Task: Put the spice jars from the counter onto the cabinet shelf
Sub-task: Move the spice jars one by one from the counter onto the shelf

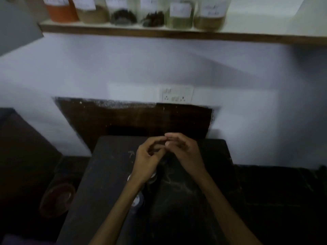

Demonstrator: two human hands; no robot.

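Note:
Several labelled spice jars stand in a row on the wooden cabinet shelf point(177, 35) at the top, among them an orange-filled jar point(61, 10), a dark-filled jar point(123, 15) and a pale jar point(209, 16). Low over the dark counter point(106, 174), my left hand point(147, 160) and my right hand point(185, 152) meet with fingers curled and fingertips touching. Nothing shows between them, but the frame is dark and blurred. Two round jar tops peek out from under my left forearm, a jar top point(153, 176) near the wrist and a jar top point(137, 200) nearer me.
A white switch and socket plate point(177, 95) sits on the wall above a dark wooden panel point(134, 119). A reddish round bowl point(56, 200) lies low at the left of the counter. A grey cabinet door edge point(16, 23) hangs at the top left.

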